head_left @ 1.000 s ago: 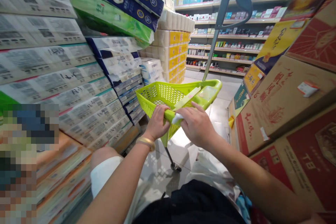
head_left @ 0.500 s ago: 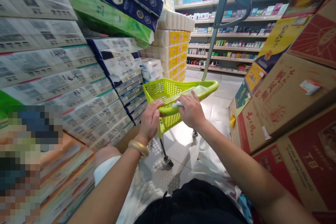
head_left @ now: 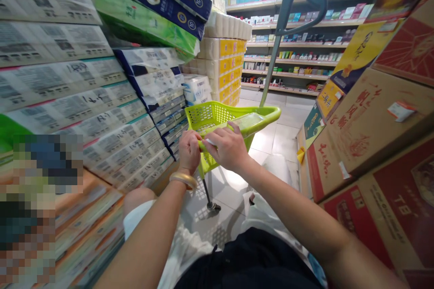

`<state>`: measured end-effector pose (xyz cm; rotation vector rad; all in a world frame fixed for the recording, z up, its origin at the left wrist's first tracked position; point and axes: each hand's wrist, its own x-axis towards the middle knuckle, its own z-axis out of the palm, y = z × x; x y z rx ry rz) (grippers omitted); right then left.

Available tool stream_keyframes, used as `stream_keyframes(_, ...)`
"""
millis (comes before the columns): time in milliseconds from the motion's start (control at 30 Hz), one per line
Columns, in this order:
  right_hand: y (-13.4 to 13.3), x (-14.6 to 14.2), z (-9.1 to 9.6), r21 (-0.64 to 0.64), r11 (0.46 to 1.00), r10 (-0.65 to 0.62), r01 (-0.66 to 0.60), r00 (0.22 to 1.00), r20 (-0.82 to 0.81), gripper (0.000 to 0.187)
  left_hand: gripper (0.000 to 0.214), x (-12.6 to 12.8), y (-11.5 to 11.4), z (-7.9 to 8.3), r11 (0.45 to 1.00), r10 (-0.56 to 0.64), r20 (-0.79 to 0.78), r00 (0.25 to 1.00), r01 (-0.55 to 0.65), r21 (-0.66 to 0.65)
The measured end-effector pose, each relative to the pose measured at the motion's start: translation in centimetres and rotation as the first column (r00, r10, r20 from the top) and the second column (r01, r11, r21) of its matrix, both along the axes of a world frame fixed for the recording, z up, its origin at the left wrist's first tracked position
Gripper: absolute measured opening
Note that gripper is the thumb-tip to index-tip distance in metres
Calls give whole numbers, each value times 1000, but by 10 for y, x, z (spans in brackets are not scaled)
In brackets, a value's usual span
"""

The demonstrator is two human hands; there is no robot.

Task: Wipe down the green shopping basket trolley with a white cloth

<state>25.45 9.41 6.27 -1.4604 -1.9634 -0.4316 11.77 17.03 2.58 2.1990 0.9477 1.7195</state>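
Note:
A lime-green wheeled shopping basket point(head_left: 213, 114) with perforated walls stands before me on thin legs. At its near left corner, my left hand point(head_left: 190, 150) is closed with its fingers on the rim. My right hand point(head_left: 228, 146) lies just to the right, closed around a small white tissue point(head_left: 210, 142) and pressed against the same rim. Only a bit of the tissue shows between the fingers. A pale, see-through panel point(head_left: 250, 120) runs along the near rim beyond my right hand. The basket's grey handle point(head_left: 305, 6) rises on a pole from the far side.
Tall stacks of wrapped paper packs point(head_left: 101, 99) line the left side. Cardboard cartons point(head_left: 379, 122) are piled close on the right. Ahead are shelves of small goods point(head_left: 291, 47). A caster point(head_left: 213, 207) rests on the tiled floor point(head_left: 233, 194) between my legs.
My right hand has slid left along the rim with the tissue, close to my left hand. My left hand has shifted slightly left, and the basket has turned a little.

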Motion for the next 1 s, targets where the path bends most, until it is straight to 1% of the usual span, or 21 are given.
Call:
stream_keyframes(167,1,35,-5,97,995,10,-8,1000,-14,26,34,-4,1,0,1000,9,-10,1000,-9,9)
stream_keyframes(267,1,53,-8,135,991,-1,13,996,-90,24,35,2,0,-2,999,9,-6,1000,-9,35)
stream_keyframes(367,3,59,-10,145,987,-42,71,981,-191,24,37,9,0,-3,999,14,-16,1000,-13,47)
stream_keyframes(467,4,52,-11,146,977,-108,154,954,-280,25,38,15,0,-4,998,24,-19,1000,-23,52)
stream_keyframes(533,3,40,-11,145,971,-142,191,945,-293,25,37,16,1,-5,998,23,-1,1000,-23,66)
stream_keyframes(600,1,24,-10,124,980,-123,157,961,-247,23,36,16,1,-6,997,26,17,1000,-27,70)
stream_keyframes(700,-2,-2,-8,63,997,-33,44,985,-171,21,34,12,3,-7,998,32,37,999,-34,59)
stream_keyframes(800,-4,-18,-7,43,999,6,0,989,-148,22,31,7,4,-7,998,22,58,998,-26,59)
stream_keyframes(900,-5,-19,-8,37,999,12,-7,993,-119,22,31,2,3,-6,999,16,70,997,-19,38)
stream_keyframes(1000,-5,-8,-9,39,999,-17,21,994,-105,22,33,-2,2,-4,1000,8,41,999,-9,17)
